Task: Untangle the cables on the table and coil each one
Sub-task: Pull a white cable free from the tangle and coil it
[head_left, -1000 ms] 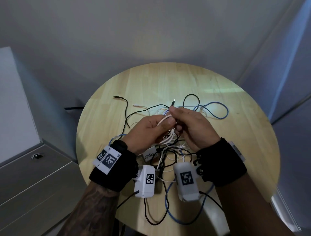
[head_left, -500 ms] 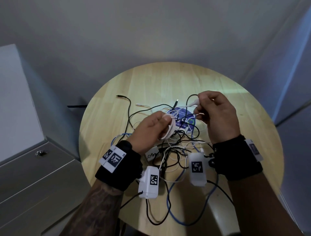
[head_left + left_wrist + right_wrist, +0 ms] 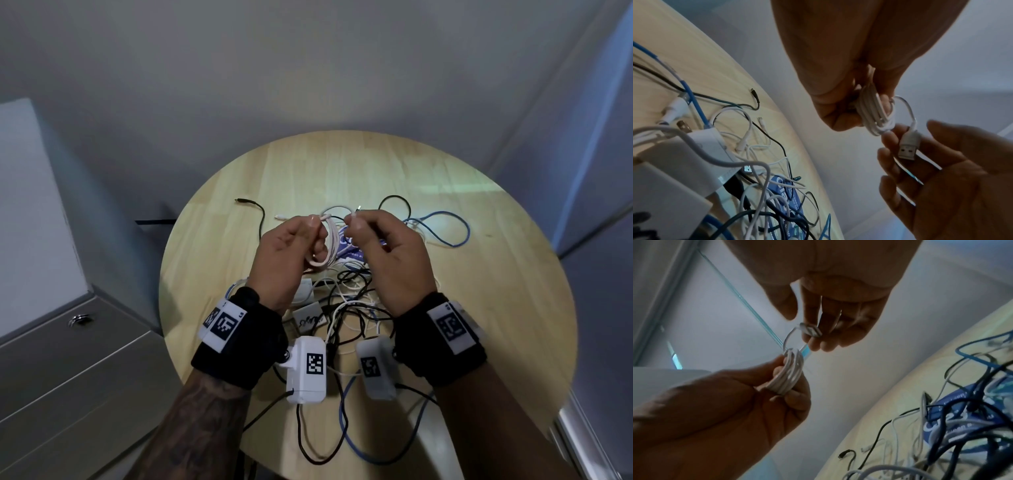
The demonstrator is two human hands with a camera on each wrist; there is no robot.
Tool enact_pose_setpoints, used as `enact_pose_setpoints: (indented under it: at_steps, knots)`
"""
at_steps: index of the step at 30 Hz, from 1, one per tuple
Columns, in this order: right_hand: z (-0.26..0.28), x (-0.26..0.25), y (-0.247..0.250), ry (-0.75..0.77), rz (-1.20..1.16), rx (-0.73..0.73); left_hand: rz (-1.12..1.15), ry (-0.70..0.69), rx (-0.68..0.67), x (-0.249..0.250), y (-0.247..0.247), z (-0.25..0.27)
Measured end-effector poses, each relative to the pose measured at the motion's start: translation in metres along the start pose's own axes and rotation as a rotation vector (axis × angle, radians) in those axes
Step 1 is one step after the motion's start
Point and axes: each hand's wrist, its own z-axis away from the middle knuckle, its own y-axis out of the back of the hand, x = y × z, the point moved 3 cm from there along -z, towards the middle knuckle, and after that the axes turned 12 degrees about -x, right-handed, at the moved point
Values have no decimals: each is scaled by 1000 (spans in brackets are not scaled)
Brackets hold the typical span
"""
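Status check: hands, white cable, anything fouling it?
Left hand grips white coil. Right hand pinches its USB plug. Tangle on table, clear of coil.

Tangled cables (image 3: 346,301) crowd the table's (image 3: 513,308) middle.

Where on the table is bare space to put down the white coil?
Bare wood lies along the far rim of the table, beyond the black cable, and right of the blue cable. The middle and near side are crowded with tangled cables.

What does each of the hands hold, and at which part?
The left hand grips the coiled white cable around its loops. The right hand pinches the same cable's USB plug at its free end.
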Motion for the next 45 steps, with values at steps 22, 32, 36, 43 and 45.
enact_pose_setpoints:
  at_steps: [22, 32, 36, 43, 45]
  knots:
    - [-2, 5, 3, -175, -286, -131, -110, 21, 84, 5, -4, 4]
    - [-2, 2, 1, -172, -451, -90, -387, -86, 43, 7, -1, 1]
    - [-4, 2, -1, -203, -645, -133, -190, -23, 20, 8, -2, 0]
    - [-5, 5, -3, -279, -620, -225, -154, -62, -4, 8, -2, 5]
    - [-5, 1, -2, -237, -485, -208, -168, -67, -6, 8, -3, 5]
